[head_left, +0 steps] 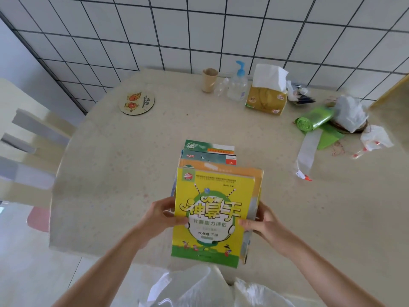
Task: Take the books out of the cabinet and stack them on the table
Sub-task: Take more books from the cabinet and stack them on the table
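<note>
- A pale slatted chair [33,138] stands at the far left, pushed up beside the table [132,173].
- A round coaster [136,102] printed with 2 orange figures lies flat on the table's back left part, well apart from everything else.
- The left hand [162,214] grips the left edge of a bundle of books, thumb lying on the front cover and fingers tucked behind it.
- The yellow book [213,216] with a green oval and large characters is the top one of that bundle, held over the table's near edge; an orange book [223,168] shows just behind it.
- Beyond the bundle, 2 green-topped books [210,151] peek out; whether they rest on the table or belong to the held bundle cannot be told.
- Along the wall stand a tan cup [209,80], a pump bottle [238,85] with a blue top, and a tissue pack [266,97] side by side.
- The right hand [262,222] clamps the bundle's right edge, thumb on the yellow cover, fingers wrapped around the spines.
- At the far right lie a green bag roll [314,119] and crumpled plastic bags [352,114].
</note>
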The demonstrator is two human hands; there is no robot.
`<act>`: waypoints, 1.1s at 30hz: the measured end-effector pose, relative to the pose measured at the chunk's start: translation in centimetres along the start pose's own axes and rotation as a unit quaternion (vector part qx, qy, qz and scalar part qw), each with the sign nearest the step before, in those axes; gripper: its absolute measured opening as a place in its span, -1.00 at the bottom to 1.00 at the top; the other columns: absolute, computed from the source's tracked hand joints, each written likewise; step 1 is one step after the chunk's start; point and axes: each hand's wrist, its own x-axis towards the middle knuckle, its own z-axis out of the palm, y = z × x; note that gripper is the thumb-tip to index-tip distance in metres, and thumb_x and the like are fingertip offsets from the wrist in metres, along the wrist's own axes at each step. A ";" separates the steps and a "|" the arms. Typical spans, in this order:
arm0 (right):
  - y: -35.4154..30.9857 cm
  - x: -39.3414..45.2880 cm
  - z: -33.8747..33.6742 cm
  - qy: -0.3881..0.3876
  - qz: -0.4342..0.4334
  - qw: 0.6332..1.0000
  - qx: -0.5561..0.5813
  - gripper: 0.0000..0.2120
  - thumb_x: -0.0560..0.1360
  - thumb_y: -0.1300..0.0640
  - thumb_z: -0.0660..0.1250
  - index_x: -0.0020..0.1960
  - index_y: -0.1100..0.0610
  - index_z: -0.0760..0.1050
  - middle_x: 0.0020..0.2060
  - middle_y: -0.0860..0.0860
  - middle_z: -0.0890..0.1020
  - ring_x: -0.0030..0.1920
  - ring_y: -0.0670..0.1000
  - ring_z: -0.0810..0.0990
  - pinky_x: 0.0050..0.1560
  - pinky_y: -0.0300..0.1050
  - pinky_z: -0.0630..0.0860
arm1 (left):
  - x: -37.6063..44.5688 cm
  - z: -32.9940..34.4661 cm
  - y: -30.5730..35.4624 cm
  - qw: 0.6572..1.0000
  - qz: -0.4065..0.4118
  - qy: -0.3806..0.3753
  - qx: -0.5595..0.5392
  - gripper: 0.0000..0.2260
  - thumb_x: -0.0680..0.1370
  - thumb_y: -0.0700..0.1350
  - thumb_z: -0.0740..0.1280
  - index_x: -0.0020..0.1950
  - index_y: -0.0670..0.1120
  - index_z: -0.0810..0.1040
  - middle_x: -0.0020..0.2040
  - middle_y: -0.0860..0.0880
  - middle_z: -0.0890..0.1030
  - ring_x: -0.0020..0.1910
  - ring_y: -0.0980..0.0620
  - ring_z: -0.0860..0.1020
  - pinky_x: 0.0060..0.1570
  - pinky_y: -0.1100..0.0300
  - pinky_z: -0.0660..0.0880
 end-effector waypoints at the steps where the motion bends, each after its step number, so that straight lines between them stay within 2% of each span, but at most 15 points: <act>1: -0.4 0.6 -0.2 0.003 0.009 1.000 0.022 -0.45 0.37 0.19 0.49 0.30 0.00 0.40 0.14 0.01 0.66 0.14 0.08 0.64 0.16 0.09 0.54 | 0.4 0.2 0.5 1.000 -0.016 0.000 -0.021 -0.66 0.37 -0.20 0.54 0.11 0.00 0.62 0.04 0.04 0.71 0.01 -0.08 0.68 0.05 -0.07 0.61; 4: -1.5 2.9 -0.8 0.030 0.034 0.997 0.070 -0.50 0.43 0.20 0.44 0.31 -0.02 0.39 0.11 0.01 0.68 0.08 0.09 0.66 0.09 0.12 0.56 | 2.0 0.7 2.1 0.995 -0.051 0.031 -0.077 -0.60 0.34 -0.04 0.52 0.14 -0.05 0.58 0.01 -0.01 0.72 -0.03 -0.08 0.70 0.01 -0.07 0.62; 9: -3.4 7.7 -1.1 0.082 0.089 0.985 0.125 -0.60 0.47 0.23 0.38 0.28 0.09 0.42 0.02 0.12 0.70 0.00 0.18 0.67 -0.05 0.12 0.60 | 5.9 0.6 4.4 0.986 -0.100 0.099 -0.092 -0.71 0.46 0.01 0.48 0.11 -0.06 0.60 -0.06 -0.08 0.72 -0.14 -0.08 0.71 -0.24 0.07 0.63; 13: -4.6 10.8 -0.6 0.078 0.119 0.984 0.106 -0.63 0.48 0.17 0.39 0.26 0.09 0.44 0.01 0.14 0.70 -0.01 0.19 0.66 -0.11 0.09 0.60 | 7.9 -0.7 5.1 0.983 -0.119 0.117 -0.081 -0.75 0.48 0.03 0.45 0.09 -0.04 0.60 -0.08 -0.07 0.72 -0.19 -0.03 0.71 -0.27 0.11 0.62; 18: -5.0 13.4 0.2 0.071 0.148 0.983 0.081 -0.59 0.47 0.12 0.40 0.29 0.08 0.41 0.04 0.13 0.69 -0.06 0.16 0.67 -0.31 -0.03 0.59 | 9.2 -2.0 4.9 0.978 -0.151 0.129 -0.057 -0.83 0.52 0.03 0.40 0.04 -0.01 0.62 -0.12 -0.05 0.73 -0.18 -0.02 0.71 -0.16 0.08 0.64; 23: -4.6 14.0 0.7 0.082 0.166 0.980 0.075 -0.64 0.51 0.14 0.36 0.28 0.11 0.40 0.05 0.14 0.67 -0.14 0.11 0.66 -0.40 -0.12 0.54 | 9.6 -1.6 4.4 0.974 -0.169 0.139 -0.059 -0.88 0.54 0.02 0.38 0.00 0.01 0.62 -0.14 -0.04 0.73 -0.22 -0.02 0.71 -0.26 0.14 0.61; 26: -4.7 14.1 0.7 0.076 0.164 0.982 0.062 -0.61 0.51 0.11 0.36 0.30 0.09 0.38 0.07 0.11 0.66 -0.05 0.12 0.65 -0.32 -0.06 0.57 | 9.7 -1.4 4.6 0.971 -0.175 0.143 -0.078 -0.92 0.54 -0.01 0.38 -0.08 0.00 0.62 -0.18 -0.04 0.72 -0.24 -0.04 0.70 -0.29 0.15 0.60; 29: -4.6 14.0 0.4 0.082 0.161 0.982 0.047 -0.61 0.51 0.08 0.36 0.31 0.06 0.36 0.07 0.09 0.66 0.04 0.15 0.64 -0.08 0.13 0.60 | 9.5 -1.0 4.9 0.970 -0.179 0.139 -0.085 -0.94 0.54 -0.04 0.39 -0.08 -0.01 0.62 -0.18 -0.03 0.72 -0.26 -0.01 0.69 -0.34 0.19 0.57; 31: -4.4 13.8 0.2 0.087 0.160 0.983 0.040 -0.62 0.52 0.08 0.35 0.30 0.05 0.37 0.06 0.09 0.67 0.05 0.15 0.64 0.01 0.17 0.58 | 9.5 -0.6 5.0 0.970 -0.184 0.139 -0.081 -0.93 0.54 -0.05 0.39 -0.05 -0.02 0.63 -0.16 -0.03 0.72 -0.23 -0.03 0.70 -0.28 0.13 0.60; 33: -4.4 13.6 0.4 0.093 0.159 0.982 0.040 -0.63 0.52 0.08 0.34 0.30 0.05 0.38 0.06 0.07 0.67 0.05 0.14 0.64 -0.01 0.13 0.58 | 9.5 -0.2 5.1 0.968 -0.187 0.147 -0.085 -0.92 0.54 -0.06 0.38 -0.05 -0.04 0.64 -0.14 -0.05 0.72 -0.17 -0.09 0.70 -0.12 0.02 0.64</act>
